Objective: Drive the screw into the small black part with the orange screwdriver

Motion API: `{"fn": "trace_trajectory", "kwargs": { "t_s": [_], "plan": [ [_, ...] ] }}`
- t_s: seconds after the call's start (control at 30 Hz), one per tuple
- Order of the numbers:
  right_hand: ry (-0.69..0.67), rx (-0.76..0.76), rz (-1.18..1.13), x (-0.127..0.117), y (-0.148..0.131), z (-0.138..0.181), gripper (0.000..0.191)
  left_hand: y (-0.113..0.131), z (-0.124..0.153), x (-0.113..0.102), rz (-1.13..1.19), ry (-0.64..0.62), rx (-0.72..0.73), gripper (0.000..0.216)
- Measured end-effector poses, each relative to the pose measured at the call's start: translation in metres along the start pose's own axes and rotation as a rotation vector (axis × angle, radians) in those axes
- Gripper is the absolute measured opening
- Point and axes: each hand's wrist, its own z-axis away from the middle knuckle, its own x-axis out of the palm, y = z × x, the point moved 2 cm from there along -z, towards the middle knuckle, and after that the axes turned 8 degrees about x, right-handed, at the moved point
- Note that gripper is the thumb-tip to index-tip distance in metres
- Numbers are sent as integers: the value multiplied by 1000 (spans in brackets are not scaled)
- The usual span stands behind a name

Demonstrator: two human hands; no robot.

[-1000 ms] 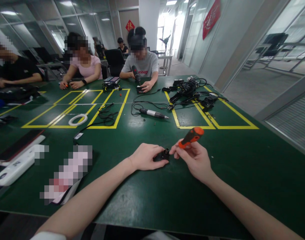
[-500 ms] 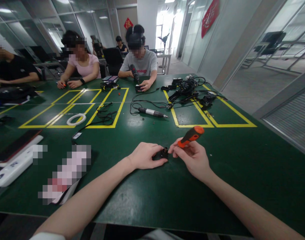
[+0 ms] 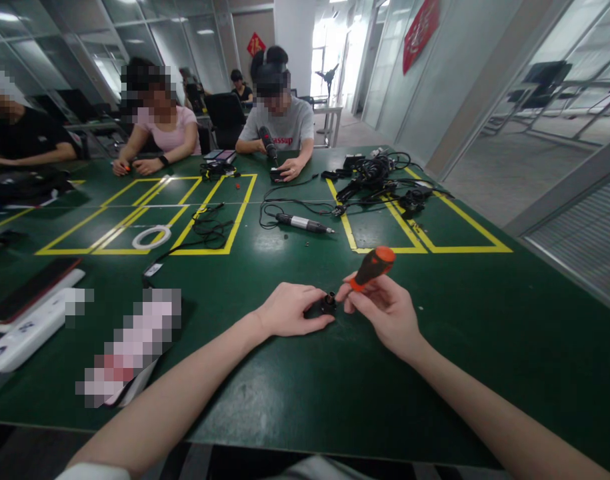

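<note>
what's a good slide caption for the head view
Left hand holds a small black part on the green table; right hand grips a screwdriver beside it.

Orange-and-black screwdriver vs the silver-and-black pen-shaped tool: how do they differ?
The screwdriver is orange and black; the pen-shaped tool is silver and black.
The screwdriver is held in the right hand; the pen-shaped tool lies loose on the table.
The screwdriver is tilted, handle end up; the pen-shaped tool lies flat, its narrow tip to the right in the picture.
Both are elongated and partly black.
</note>
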Motion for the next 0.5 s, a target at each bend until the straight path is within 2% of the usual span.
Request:
{"fn": "trace_trajectory", "kwargs": {
  "t_s": [0.2,0.37,0.5],
  "plan": [
    [22,35,54,-2,-1,-1,38,0,0,0,3,2,-2,30],
    [-40,55,-8,-1,-1,-3,42,0,0,-1,8,9,-3,30],
    [-18,40,-40,1,2,-2,40,0,-1,-1,7,4,-8,32]
  ]
}}
